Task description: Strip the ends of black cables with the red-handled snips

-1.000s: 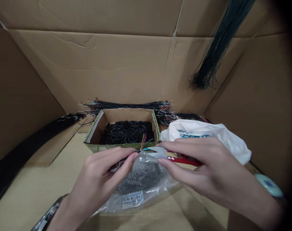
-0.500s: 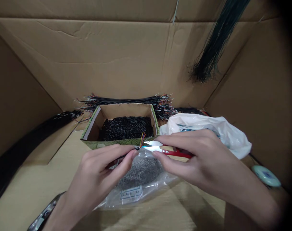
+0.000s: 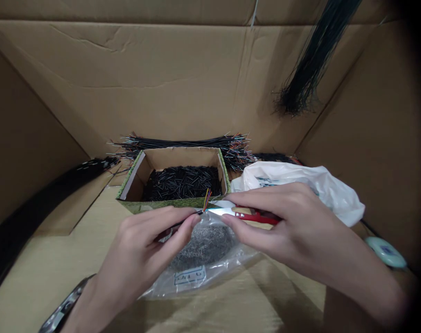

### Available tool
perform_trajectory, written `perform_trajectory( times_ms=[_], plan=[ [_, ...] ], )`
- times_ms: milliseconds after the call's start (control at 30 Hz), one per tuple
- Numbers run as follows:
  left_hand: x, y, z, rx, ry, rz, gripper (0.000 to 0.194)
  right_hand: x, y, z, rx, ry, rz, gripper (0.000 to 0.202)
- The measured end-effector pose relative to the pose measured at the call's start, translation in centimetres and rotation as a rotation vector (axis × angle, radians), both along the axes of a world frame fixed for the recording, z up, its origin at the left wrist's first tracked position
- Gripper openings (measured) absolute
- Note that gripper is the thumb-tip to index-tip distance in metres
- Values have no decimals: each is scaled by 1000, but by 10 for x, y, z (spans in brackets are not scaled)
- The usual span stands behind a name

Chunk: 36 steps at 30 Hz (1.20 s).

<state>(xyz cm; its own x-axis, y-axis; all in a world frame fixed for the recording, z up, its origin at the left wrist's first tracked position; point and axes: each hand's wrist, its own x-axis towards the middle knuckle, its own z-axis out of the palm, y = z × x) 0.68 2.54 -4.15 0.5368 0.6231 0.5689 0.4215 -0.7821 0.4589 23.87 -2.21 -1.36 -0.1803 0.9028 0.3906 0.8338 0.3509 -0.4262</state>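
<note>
Between thumb and fingers, my left hand [image 3: 151,249] pinches a black-sheathed cable [image 3: 175,225]. Thin coloured wires [image 3: 207,199], yellow, red and purple among them, fan up from its end. My right hand [image 3: 286,226] is closed on red-handled thread snips [image 3: 245,215], with the bright blades pointing left. The blade tips are at the base of the coloured wires; whether they touch a wire I cannot tell. Below the hands lies a clear plastic bag [image 3: 210,240] of fine greyish bits, with a label on its front.
A cardboard box [image 3: 175,202] of short black tube pieces stands behind my hands. Behind it lies a bundle of black cables [image 3: 186,144]. To the right are a white plastic bag [image 3: 338,194] and a pale green object [image 3: 385,252]. Dark strands [image 3: 310,74] hang upper right; black cables [image 3: 40,208] lie left.
The blades of the snips look closer together than before. Both hands stay almost in place, and the whole view has shifted slightly.
</note>
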Motion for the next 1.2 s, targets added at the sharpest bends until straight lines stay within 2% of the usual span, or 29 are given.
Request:
perform_trajectory(
  times_ms=[267, 367, 500, 667, 767, 900, 1033, 1200],
  plan=[
    [-3, -1, -2, 25, 14, 25, 9, -1, 4, 2, 6, 13, 48, 19],
    [-2, 0, -1, -14, 31, 18, 10, -2, 6, 4, -18, 39, 68, 16],
    [-2, -2, 2, -85, 9, 9, 12, 1, 11, 5, -134, 122, 109, 21],
    [-1, -1, 7, -171, -2, -5, 12, 6, 20, 4, -409, 254, 188, 30],
    [-2, 1, 8, -197, -7, -15, 13, 7, 23, 2, -465, 297, 204, 28],
    [-3, 3, 7, -194, 21, -40, 13, 6, 22, 1, -400, 253, 214, 24],
    [-5, 3, 6, -177, 44, -21, 14, 1, 16, 1, -225, 165, 159, 16],
    [-6, 4, 5, -157, 52, -5, 13, -5, 6, -3, -21, 56, 121, 18]
  ],
)
